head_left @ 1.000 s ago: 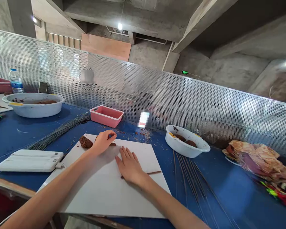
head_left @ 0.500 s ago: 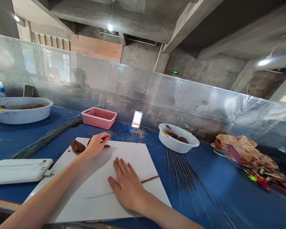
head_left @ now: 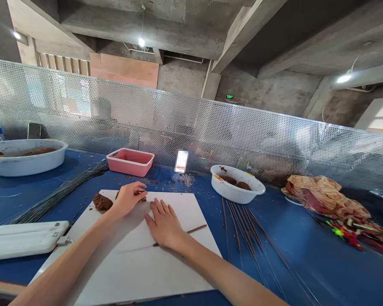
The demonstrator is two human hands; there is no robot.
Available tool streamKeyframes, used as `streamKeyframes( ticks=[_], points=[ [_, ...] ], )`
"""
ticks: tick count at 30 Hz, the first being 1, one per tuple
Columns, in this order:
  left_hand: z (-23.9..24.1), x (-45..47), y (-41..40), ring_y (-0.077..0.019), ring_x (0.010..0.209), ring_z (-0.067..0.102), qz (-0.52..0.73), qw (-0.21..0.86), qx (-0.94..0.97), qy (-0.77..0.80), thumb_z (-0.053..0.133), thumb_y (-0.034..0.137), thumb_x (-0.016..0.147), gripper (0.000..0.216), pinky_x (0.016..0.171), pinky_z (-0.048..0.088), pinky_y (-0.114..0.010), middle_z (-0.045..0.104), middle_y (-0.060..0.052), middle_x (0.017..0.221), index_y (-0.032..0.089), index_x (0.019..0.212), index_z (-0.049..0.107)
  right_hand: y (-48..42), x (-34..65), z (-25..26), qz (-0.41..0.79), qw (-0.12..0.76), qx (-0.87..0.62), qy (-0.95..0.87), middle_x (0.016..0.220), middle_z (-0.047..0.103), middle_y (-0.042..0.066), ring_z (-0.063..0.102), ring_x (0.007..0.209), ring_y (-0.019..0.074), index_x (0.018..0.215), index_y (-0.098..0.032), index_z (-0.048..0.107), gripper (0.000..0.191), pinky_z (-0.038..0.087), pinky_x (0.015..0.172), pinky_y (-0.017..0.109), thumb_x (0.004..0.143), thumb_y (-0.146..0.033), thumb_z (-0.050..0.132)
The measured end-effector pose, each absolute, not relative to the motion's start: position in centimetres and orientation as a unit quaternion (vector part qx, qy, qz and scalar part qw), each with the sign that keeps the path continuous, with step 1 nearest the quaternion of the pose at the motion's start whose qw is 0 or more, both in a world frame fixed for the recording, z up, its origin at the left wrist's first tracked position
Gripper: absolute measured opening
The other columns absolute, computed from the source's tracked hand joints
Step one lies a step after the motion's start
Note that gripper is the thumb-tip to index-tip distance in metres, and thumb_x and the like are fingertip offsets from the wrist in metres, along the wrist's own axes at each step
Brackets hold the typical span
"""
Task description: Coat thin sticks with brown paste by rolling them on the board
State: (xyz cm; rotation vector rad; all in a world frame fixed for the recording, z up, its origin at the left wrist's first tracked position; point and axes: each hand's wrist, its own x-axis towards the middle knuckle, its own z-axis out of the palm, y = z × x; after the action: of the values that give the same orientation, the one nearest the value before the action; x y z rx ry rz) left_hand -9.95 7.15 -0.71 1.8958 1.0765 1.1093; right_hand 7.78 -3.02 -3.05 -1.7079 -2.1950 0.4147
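Observation:
My left hand (head_left: 127,199) curls over a small piece of brown paste (head_left: 140,199) near the far edge of a white board (head_left: 140,276). Just left of it sits a larger brown paste lump (head_left: 102,202). My right hand (head_left: 164,225) presses flat on the board, fingers apart. Under its palm lies a long thin stick (head_left: 197,229) coated in brown paste, with a bare thin end reaching left. The palm hides its middle.
The board lies on a blue table. Around it are a bundle of thin sticks (head_left: 60,195), loose sticks (head_left: 242,229), a white bowl of brown lumps (head_left: 238,185), a larger basin (head_left: 25,159), a pink tray (head_left: 130,162), a white power bank (head_left: 25,240), crumpled cloth (head_left: 325,197), and a perforated metal fence (head_left: 191,127).
My right hand has slid up the board toward the far edge, carrying the coated stick with it. My left hand stays near the paste. The view has turned slightly right.

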Motion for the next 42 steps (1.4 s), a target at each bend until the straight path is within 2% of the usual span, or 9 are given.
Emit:
streamKeyframes(
  ticks=[7, 10, 12, 14, 22, 28, 33, 38, 42],
  points=[
    [0.0, -9.7, 6.4, -0.0183, 0.058, 0.067, 0.387, 0.280, 0.770, 0.422, 0.061, 0.056, 0.089, 0.037, 0.062, 0.051, -0.030, 0.077, -0.002, 0.071, 0.022, 0.091, 0.072, -8.2, 8.3, -3.7, 0.131, 0.168, -0.585, -0.782, 0.173, 0.015, 0.008, 0.010, 0.160, 0.0292, 0.166, -0.021, 0.026, 0.069, 0.010, 0.128, 0.056, 0.108, -0.058, 0.024],
    [-0.1, -9.8, 6.6, -0.0183, 0.059, 0.065, 0.383, 0.253, 0.773, 0.437, 0.056, 0.056, 0.092, 0.037, 0.061, 0.047, -0.029, 0.076, -0.002, 0.072, 0.022, 0.092, 0.072, -5.1, 9.6, -1.8, 0.111, 0.140, -0.562, -0.808, 0.168, 0.035, 0.008, 0.030, 0.155, 0.0308, 0.159, -0.026, 0.041, 0.059, 0.021, 0.125, 0.055, 0.106, -0.050, 0.037],
    [-0.3, -9.9, 6.8, -0.0179, 0.060, 0.065, 0.386, 0.243, 0.778, 0.433, 0.057, 0.054, 0.092, 0.035, 0.062, 0.047, -0.029, 0.077, -0.002, 0.079, 0.023, 0.094, 0.072, -2.1, 11.5, -0.2, 0.078, 0.135, -0.576, -0.803, 0.149, 0.060, 0.007, 0.054, 0.137, 0.0259, 0.148, -0.029, 0.056, 0.047, 0.036, 0.116, 0.042, 0.104, -0.039, 0.046],
    [-0.5, -9.9, 6.9, -0.0173, 0.061, 0.065, 0.385, 0.236, 0.785, 0.425, 0.060, 0.052, 0.090, 0.032, 0.063, 0.047, -0.029, 0.079, -0.002, 0.087, 0.023, 0.096, 0.072, 0.5, 13.9, 0.8, 0.005, 0.152, -0.665, -0.731, 0.134, 0.070, 0.008, 0.062, 0.124, 0.0240, 0.137, -0.026, 0.066, 0.040, 0.043, 0.104, 0.035, 0.104, -0.032, 0.044],
    [-0.4, -9.7, 6.4, -0.0184, 0.061, 0.063, 0.361, 0.227, 0.801, 0.420, 0.053, 0.055, 0.094, 0.038, 0.059, 0.042, -0.027, 0.073, -0.001, 0.069, 0.023, 0.090, 0.073, 3.0, 19.1, -1.5, -0.022, 0.144, -0.707, -0.692, 0.119, 0.070, 0.011, 0.062, 0.113, 0.0223, 0.108, -0.019, 0.076, 0.032, 0.043, 0.089, 0.028, 0.103, -0.021, 0.045],
    [-0.9, -9.4, 6.4, -0.0187, 0.063, 0.063, 0.374, 0.237, 0.804, 0.397, 0.060, 0.051, 0.090, 0.033, 0.062, 0.047, -0.030, 0.076, -0.003, 0.088, 0.023, 0.099, 0.075, 3.0, 19.0, -2.0, -0.012, 0.163, -0.709, -0.686, 0.118, 0.069, 0.012, 0.062, 0.110, 0.0221, 0.109, -0.019, 0.075, 0.034, 0.043, 0.090, 0.029, 0.104, -0.017, 0.042],
    [-0.9, -8.8, 5.8, -0.0209, 0.067, 0.066, 0.350, 0.259, 0.813, 0.386, 0.070, 0.040, 0.079, 0.026, 0.064, 0.049, -0.031, 0.076, -0.004, 0.085, 0.022, 0.098, 0.075, 2.8, 19.0, -2.2, 0.020, 0.189, -0.708, -0.681, 0.121, 0.069, 0.013, 0.062, 0.112, 0.0244, 0.113, -0.020, 0.076, 0.037, 0.043, 0.093, 0.032, 0.103, -0.016, 0.041],
    [-0.7, -9.0, 5.8, -0.0225, 0.075, 0.069, 0.312, 0.253, 0.823, 0.402, 0.066, 0.035, 0.079, 0.022, 0.072, 0.051, -0.033, 0.078, -0.004, 0.092, 0.023, 0.096, 0.075, 2.8, 19.6, -2.4, 0.064, 0.252, -0.689, -0.677, 0.131, 0.067, 0.013, 0.059, 0.123, 0.0251, 0.140, -0.020, 0.062, 0.048, 0.039, 0.103, 0.034, 0.098, -0.009, 0.043],
    [-0.6, -8.9, 5.9, -0.0247, 0.076, 0.070, 0.323, 0.263, 0.818, 0.396, 0.068, 0.039, 0.081, 0.021, 0.072, 0.051, -0.035, 0.079, -0.006, 0.093, 0.023, 0.090, 0.076, 2.7, 19.2, -2.1, 0.129, 0.311, -0.668, -0.664, 0.117, 0.073, 0.013, 0.065, 0.111, 0.0238, 0.139, -0.016, 0.061, 0.047, 0.044, 0.099, 0.036, 0.094, -0.009, 0.050]
  ],
)
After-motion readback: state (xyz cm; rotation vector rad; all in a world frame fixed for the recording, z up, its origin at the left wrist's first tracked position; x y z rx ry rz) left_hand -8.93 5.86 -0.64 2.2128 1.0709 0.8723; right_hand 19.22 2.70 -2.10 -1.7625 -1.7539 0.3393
